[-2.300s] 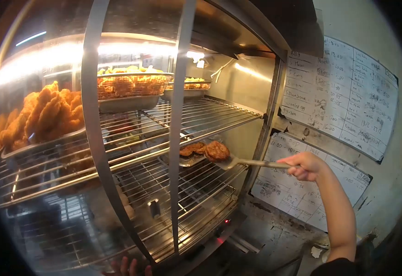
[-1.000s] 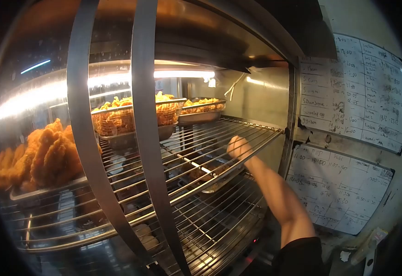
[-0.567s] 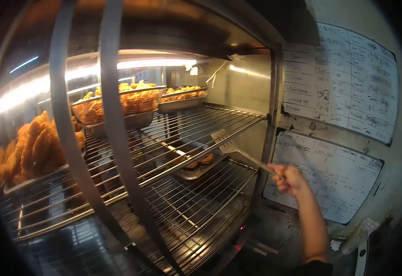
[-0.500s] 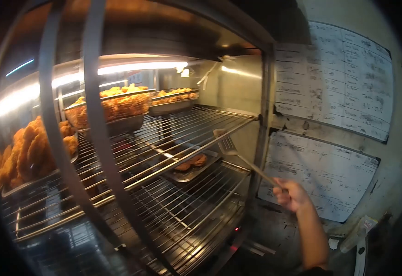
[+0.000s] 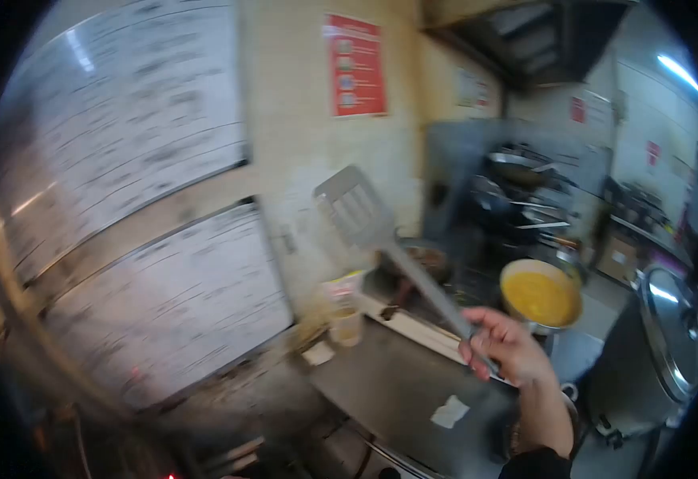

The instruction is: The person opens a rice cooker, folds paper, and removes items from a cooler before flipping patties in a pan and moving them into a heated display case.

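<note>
My right hand [image 5: 502,345] is closed around the handle of a slotted metal spatula [image 5: 357,209]. The spatula points up and to the left, its flat slotted head in front of the pale wall. Below the hand lies a metal counter [image 5: 397,391] with a small white scrap [image 5: 450,412] on it. To the right of the hand stands a pot of yellow liquid [image 5: 539,297]. My left hand is out of the picture.
Two written whiteboards [image 5: 145,104] and a red poster [image 5: 355,65] hang on the wall. A large lidded pot [image 5: 652,351] stands at the right. A plastic cup [image 5: 346,326] is on the counter. Pans [image 5: 517,172] are stacked behind, under a hood [image 5: 525,40].
The view has swung right, away from the lit cabinet with trays of fried food, to the counter and pots. My right hand still holds the spatula, now seen larger and nearer.
</note>
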Available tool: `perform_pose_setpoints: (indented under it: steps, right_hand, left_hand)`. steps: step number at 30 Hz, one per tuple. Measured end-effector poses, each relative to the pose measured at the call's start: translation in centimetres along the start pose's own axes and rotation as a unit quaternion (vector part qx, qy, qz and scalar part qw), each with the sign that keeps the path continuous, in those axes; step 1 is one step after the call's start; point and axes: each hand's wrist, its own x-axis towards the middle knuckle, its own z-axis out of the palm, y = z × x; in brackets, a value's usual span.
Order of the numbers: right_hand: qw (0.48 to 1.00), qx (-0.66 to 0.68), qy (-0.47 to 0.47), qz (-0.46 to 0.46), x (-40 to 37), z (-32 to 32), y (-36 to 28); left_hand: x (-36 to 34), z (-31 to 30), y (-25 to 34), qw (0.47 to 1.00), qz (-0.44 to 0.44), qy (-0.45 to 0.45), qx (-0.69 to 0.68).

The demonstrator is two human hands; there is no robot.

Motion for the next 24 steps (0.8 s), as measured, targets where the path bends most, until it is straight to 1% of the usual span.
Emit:
perform_pose_setpoints:
  steps: [1,2,3,4,5,6,7,8,10,11,12,13,14,15,16,17,18,19,21,22,23,24]
  right_hand:
    - [0.992,-0.089,0.09,-0.02,-0.3,-2.4,-0.9]
    - [0.979,-0.129,0.153,-0.034,-0.2,-4.3,-2.2]
    - [0.96,-0.179,0.212,-0.024,0.3,-6.7,-2.8]
    - [0.927,-0.285,0.24,-0.041,1.4,-9.4,-2.8]
    - [0.882,-0.389,0.26,-0.057,2.4,-11.9,-2.3]
    - [0.837,-0.461,0.289,-0.055,3.7,-13.9,-1.8]
    - [0.779,-0.553,0.292,-0.043,5.1,-15.0,-1.6]
    - [0.748,-0.594,0.293,-0.033,6.8,-15.9,-0.9]
    - [0.69,-0.669,0.277,-0.001,10.8,-17.4,0.7]
    - [0.663,-0.701,0.261,0.024,13.0,-18.3,1.6]
    - [0.649,-0.721,0.237,0.047,15.2,-19.1,2.5]
    - [0.634,-0.74,0.212,0.069,17.4,-20.1,3.3]
    - [0.633,-0.742,0.211,0.065,19.6,-21.0,4.3]
    - [0.612,-0.759,0.21,0.076,21.7,-21.8,5.3]
    - [0.59,-0.775,0.209,0.087,23.6,-22.7,6.2]
    - [0.59,-0.776,0.208,0.084,25.4,-23.8,7.2]
    - [0.58,-0.785,0.202,0.085,27.0,-24.9,8.2]
    - [0.57,-0.794,0.194,0.088,28.0,-25.2,8.6]
    - [0.575,-0.791,0.187,0.097,29.2,-25.7,9.3]
    - [0.582,-0.79,0.164,0.102,29.0,-25.3,9.4]
    - [0.588,-0.789,0.14,0.109,28.9,-25.0,9.2]
    - [0.586,-0.791,0.136,0.111,28.6,-24.7,8.7]
  left_hand:
    - [2.0,2.4,-0.8,0.998,0.038,-0.038,-0.014]
    - [4.0,5.0,-1.5,0.995,0.073,-0.071,-0.023]
    - [5.9,7.6,-2.3,0.989,0.105,-0.098,-0.028]
    - [7.4,10.2,-3.1,0.983,0.134,-0.12,-0.03]
    - [7.8,13.1,-4.3,0.984,0.118,-0.126,-0.044]
    - [8.6,16.4,-5.6,0.985,0.101,-0.132,-0.054]
    - [9.5,19.1,-6.6,0.977,0.023,-0.2,-0.073]
    - [10.5,21.8,-7.5,0.958,-0.055,-0.267,-0.09]
    - [12.8,28.8,-8.4,0.965,-0.073,-0.214,-0.13]
    - [13.1,32.2,-9.8,0.946,-0.143,-0.241,-0.161]
    - [13.0,35.5,-11.3,0.921,-0.211,-0.267,-0.191]
    - [12.3,38.8,-13.0,0.921,-0.213,-0.264,-0.191]
    - [11.4,41.9,-14.8,0.913,-0.245,-0.266,-0.186]
    - [11.2,43.9,-15.8,0.905,-0.276,-0.268,-0.181]
    - [12.0,44.7,-15.6,0.906,-0.276,-0.264,-0.181]
    - [13.0,45.3,-15.0,0.812,-0.424,-0.291,-0.276]
    - [13.9,45.8,-14.5,0.683,-0.555,-0.308,-0.36]
    - [14.6,46.0,-14.2,0.683,-0.557,-0.307,-0.361]
    - [15.6,46.3,-13.8,0.676,-0.525,-0.392,-0.336]
    - [15.5,46.7,-13.9,0.691,-0.514,-0.385,-0.333]
    - [15.5,46.9,-14.3,0.689,-0.516,-0.383,-0.334]
    - [15.4,47.0,-14.7,0.706,-0.486,-0.406,-0.317]
